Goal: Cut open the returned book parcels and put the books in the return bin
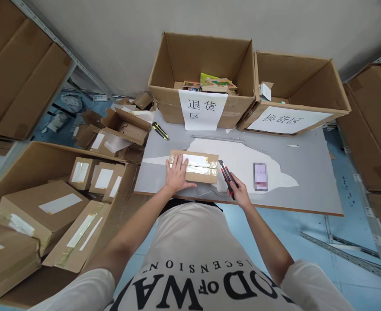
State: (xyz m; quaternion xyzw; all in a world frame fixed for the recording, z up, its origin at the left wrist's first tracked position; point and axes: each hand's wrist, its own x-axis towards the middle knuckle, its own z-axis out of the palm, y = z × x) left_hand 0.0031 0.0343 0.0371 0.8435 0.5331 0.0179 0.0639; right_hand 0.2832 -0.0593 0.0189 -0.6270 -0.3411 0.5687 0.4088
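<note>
A taped cardboard box with a white label lies on the grey table. My left hand rests flat on its left part, fingers spread. In my right hand is a red and black utility knife, its tip pointing up and left beside the box's right end. My right fingers are wrapped round the handle. Right of that hand, a phone with a blurred screen lies on the white patch of the table.
A yellow and black utility knife lies at the table's left. Behind stand two open cartons, one holding books, the other small boxes. A large carton of labelled parcels stands at left, near discarded boxes.
</note>
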